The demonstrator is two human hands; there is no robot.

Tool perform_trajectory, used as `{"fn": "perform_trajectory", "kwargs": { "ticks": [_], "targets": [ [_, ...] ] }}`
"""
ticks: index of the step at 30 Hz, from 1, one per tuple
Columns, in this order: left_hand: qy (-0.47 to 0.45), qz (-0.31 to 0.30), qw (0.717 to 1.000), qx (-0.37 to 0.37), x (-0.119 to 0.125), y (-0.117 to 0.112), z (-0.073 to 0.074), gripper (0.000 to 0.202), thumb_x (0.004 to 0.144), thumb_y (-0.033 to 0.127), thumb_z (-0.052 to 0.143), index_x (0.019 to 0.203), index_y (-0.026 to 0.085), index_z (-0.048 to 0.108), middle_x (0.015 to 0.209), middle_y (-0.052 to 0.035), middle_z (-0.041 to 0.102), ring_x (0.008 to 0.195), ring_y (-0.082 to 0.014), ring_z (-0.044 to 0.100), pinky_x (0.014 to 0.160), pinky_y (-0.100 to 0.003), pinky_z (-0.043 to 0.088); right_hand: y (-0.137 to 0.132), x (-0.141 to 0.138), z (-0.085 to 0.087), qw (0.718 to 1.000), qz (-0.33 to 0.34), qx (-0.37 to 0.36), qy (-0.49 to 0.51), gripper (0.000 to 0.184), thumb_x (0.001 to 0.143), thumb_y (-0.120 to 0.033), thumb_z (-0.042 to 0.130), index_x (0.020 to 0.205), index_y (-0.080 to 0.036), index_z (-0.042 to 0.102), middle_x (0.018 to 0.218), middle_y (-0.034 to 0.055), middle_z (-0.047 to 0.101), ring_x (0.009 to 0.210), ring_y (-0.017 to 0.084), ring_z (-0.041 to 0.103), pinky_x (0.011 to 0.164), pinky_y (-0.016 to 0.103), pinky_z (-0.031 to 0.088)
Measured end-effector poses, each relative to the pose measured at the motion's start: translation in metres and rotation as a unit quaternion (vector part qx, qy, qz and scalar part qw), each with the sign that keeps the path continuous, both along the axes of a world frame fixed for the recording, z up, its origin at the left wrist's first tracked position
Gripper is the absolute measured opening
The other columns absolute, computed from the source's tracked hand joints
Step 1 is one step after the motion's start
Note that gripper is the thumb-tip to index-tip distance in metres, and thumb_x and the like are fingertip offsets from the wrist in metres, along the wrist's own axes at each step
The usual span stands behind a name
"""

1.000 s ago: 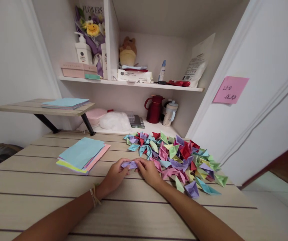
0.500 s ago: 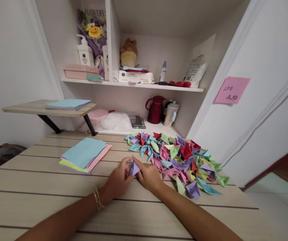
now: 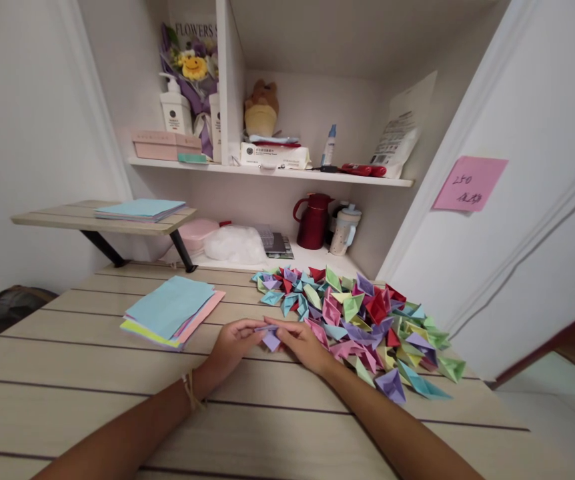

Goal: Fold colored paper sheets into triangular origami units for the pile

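Between my two hands is a small folded piece of purple paper (image 3: 271,339), a flat diamond shape pointing toward me. My left hand (image 3: 232,343) pinches its left edge with thumb and fingers, a bracelet round the wrist. On the other edge, my right hand (image 3: 303,343) grips the paper the same way, its fingertips meeting those of the left at the top. Just right of my right hand spreads a pile of folded paper boats (image 3: 352,327) in many colours. To the left lies a loose stack of coloured paper sheets (image 3: 170,308), blue on top.
A small raised shelf (image 3: 67,217) on black legs bears more paper (image 3: 140,209) at the left. Behind the wooden table (image 3: 247,427) stand a red jug (image 3: 313,221), a cup (image 3: 344,230) and a white plastic bag (image 3: 235,245). A pink note (image 3: 470,183) hangs on the right wall.
The purple paper has turned from an upright triangle to a flatter diamond. My left hand has opened out from a curled grip, and both hands now hold the paper by its sides.
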State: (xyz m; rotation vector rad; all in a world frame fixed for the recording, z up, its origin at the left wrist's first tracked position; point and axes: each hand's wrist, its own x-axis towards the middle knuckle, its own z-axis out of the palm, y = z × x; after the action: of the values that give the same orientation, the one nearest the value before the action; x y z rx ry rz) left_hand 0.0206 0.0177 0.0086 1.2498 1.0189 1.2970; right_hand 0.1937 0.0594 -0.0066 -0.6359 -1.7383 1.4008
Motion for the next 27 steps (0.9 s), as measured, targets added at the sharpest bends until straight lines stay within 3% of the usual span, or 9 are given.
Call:
{"fn": "perform_trajectory", "kwargs": {
  "ticks": [5, 7, 11, 16, 20, 22, 27],
  "targets": [
    [0.056, 0.051, 0.997, 0.005, 0.0, 0.002, 0.003, 0.016, 0.064, 0.03, 0.067, 0.066, 0.013, 0.067, 0.069, -0.0041, 0.068, 0.069, -0.0184, 0.06, 0.068, -0.027, 0.046, 0.007, -0.001, -0.004, 0.996, -0.073, -0.035, 0.048, 0.025, 0.075, -0.04, 0.059, 0.079, -0.016, 0.066, 0.056, -0.0004, 0.06, 0.052, 0.012, 0.055, 0.052, 0.023, 0.045],
    [0.07, 0.053, 0.996, 0.008, 0.001, 0.002, 0.001, 0.017, 0.066, 0.03, 0.065, 0.064, 0.013, 0.065, 0.066, -0.003, 0.066, 0.067, -0.017, 0.059, 0.065, -0.025, 0.045, 0.008, -0.002, -0.004, 0.995, -0.083, -0.038, 0.05, 0.023, 0.072, -0.038, 0.063, 0.078, -0.016, 0.062, 0.056, -0.002, 0.058, 0.05, 0.011, 0.055, 0.05, 0.022, 0.044],
    [0.023, 0.048, 0.999, 0.008, 0.001, 0.005, -0.004, 0.019, 0.066, 0.027, 0.065, 0.08, 0.015, 0.06, 0.067, 0.0, 0.062, 0.063, -0.0139, 0.058, 0.061, -0.024, 0.045, 0.004, -0.004, -0.004, 0.994, -0.082, -0.035, 0.061, 0.025, 0.072, -0.038, 0.063, 0.086, -0.019, 0.054, 0.058, -0.0048, 0.054, 0.048, 0.011, 0.055, 0.048, 0.021, 0.042],
    [0.026, 0.041, 0.999, 0.0, -0.002, 0.007, -0.009, 0.013, 0.067, 0.025, 0.063, 0.074, 0.014, 0.061, 0.071, -0.0025, 0.063, 0.069, -0.0152, 0.058, 0.065, -0.025, 0.046, 0.0, -0.002, -0.003, 0.994, -0.092, 0.048, -0.03, 0.019, 0.075, -0.033, 0.06, 0.087, -0.019, 0.06, 0.065, -0.0013, 0.053, 0.052, 0.01, 0.049, 0.048, 0.021, 0.039],
    [-0.005, -0.007, 1.0, -0.014, -0.002, 0.008, -0.012, 0.028, 0.063, 0.022, 0.069, 0.089, 0.014, 0.061, 0.086, -0.0063, 0.067, 0.082, -0.0193, 0.06, 0.075, -0.03, 0.046, 0.001, -0.001, -0.003, 0.987, -0.106, 0.101, -0.069, 0.031, 0.066, -0.03, 0.07, 0.095, -0.022, 0.064, 0.081, 0.0017, 0.053, 0.057, 0.01, 0.046, 0.05, 0.021, 0.038],
    [-0.006, -0.02, 1.0, -0.011, -0.002, 0.007, -0.014, 0.033, 0.062, 0.022, 0.07, 0.093, 0.014, 0.06, 0.093, -0.0075, 0.066, 0.085, -0.02, 0.06, 0.076, -0.03, 0.046, 0.002, 0.0, -0.001, 0.982, -0.121, 0.123, -0.078, 0.029, 0.067, -0.031, 0.068, 0.094, -0.022, 0.065, 0.08, 0.0022, 0.053, 0.059, 0.011, 0.046, 0.052, 0.022, 0.038],
    [0.085, 0.027, 0.996, 0.02, -0.003, 0.009, -0.016, 0.021, 0.071, 0.03, 0.062, 0.085, 0.014, 0.062, 0.076, -0.0041, 0.065, 0.07, -0.0153, 0.058, 0.064, -0.025, 0.044, -0.001, 0.0, 0.004, 0.972, -0.143, 0.162, -0.098, 0.02, 0.077, -0.034, 0.058, 0.087, -0.02, 0.068, 0.068, 0.0021, 0.051, 0.061, 0.013, 0.045, 0.052, 0.022, 0.035]
  ]
}}
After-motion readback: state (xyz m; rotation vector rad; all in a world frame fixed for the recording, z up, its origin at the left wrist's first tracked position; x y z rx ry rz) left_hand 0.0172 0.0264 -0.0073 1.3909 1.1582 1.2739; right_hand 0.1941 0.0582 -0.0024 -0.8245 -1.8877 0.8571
